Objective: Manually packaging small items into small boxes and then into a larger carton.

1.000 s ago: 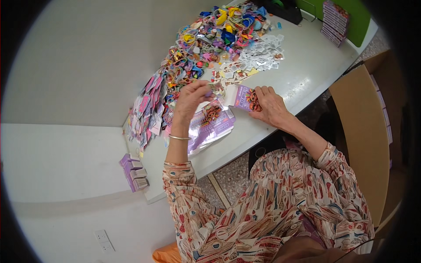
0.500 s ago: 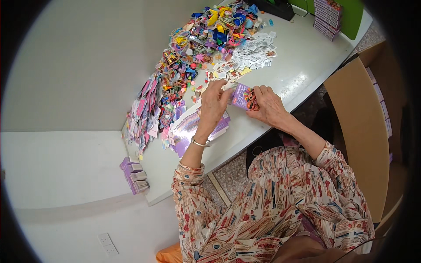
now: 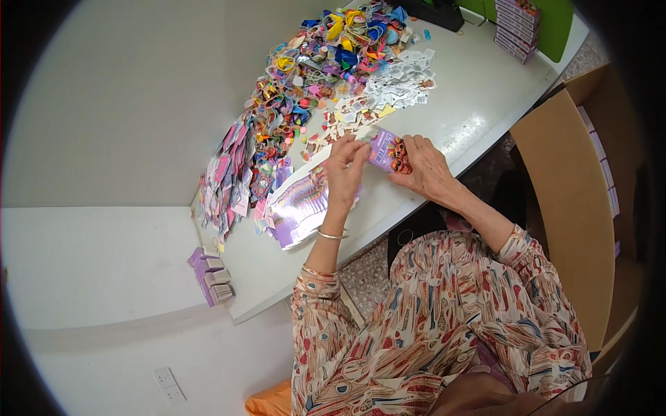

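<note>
A small purple printed box [image 3: 390,150] is held just above the table's near edge. My right hand [image 3: 428,168] is closed around its right end, with the thumb below and the fingers on top. At the other end, a pale flap [image 3: 366,133] stands out, and my left hand [image 3: 343,173] pinches there with thumb and fingertips. A fan of flat purple cartons [image 3: 302,206] lies on the table beneath my left hand and wrist, partly covered by them.
Beyond my hands lie a heap of colourful trinkets [image 3: 298,90], white printed slips [image 3: 402,80] and pink packets [image 3: 227,173]. Stacked boxes [image 3: 517,28] stand far right. A large cardboard carton [image 3: 569,208] is at my right. Several purple-and-white packs [image 3: 211,277] sit at the table's left edge.
My left hand has shifted slightly right, and its fingers have drawn in from spread to a pinch at the box's left end. My right hand and the box stay almost still.
</note>
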